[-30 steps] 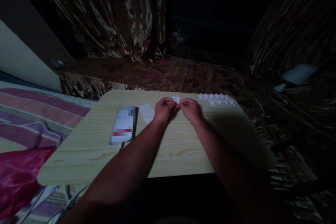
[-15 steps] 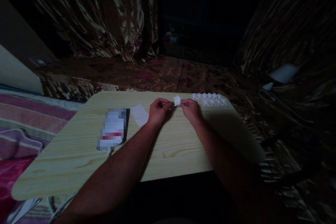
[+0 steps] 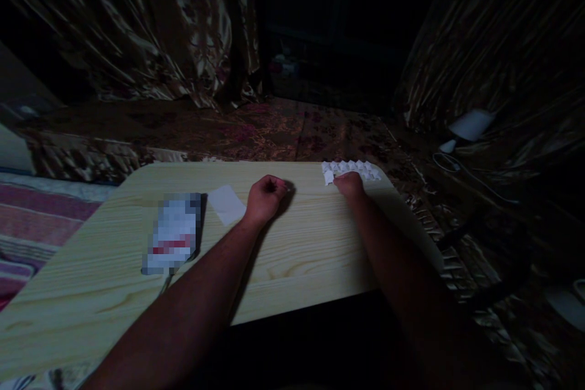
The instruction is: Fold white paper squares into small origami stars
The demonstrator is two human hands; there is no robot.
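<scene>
My right hand (image 3: 350, 185) pinches a small white folded paper star (image 3: 329, 177) at the left end of the front row of similar paper stars (image 3: 350, 166). The stars sit in two rows at the table's far right, and my fingers hide part of the front row. Over the middle of the table my left hand (image 3: 266, 195) is closed, its fingers curled, with nothing visible in it. To its left a white sheet of paper (image 3: 226, 204) lies flat.
On the left of the light wooden table (image 3: 292, 256) lies a blurred-out phone-like device (image 3: 173, 231) with a cable. A striped bedspread (image 3: 41, 219) is beyond the left edge. A white lamp (image 3: 470, 125) stands at the right, and curtains hang behind.
My right hand has carried the paper star from between both hands rightward to the front row. My left hand has come away from the star. The view has shifted slightly right.
</scene>
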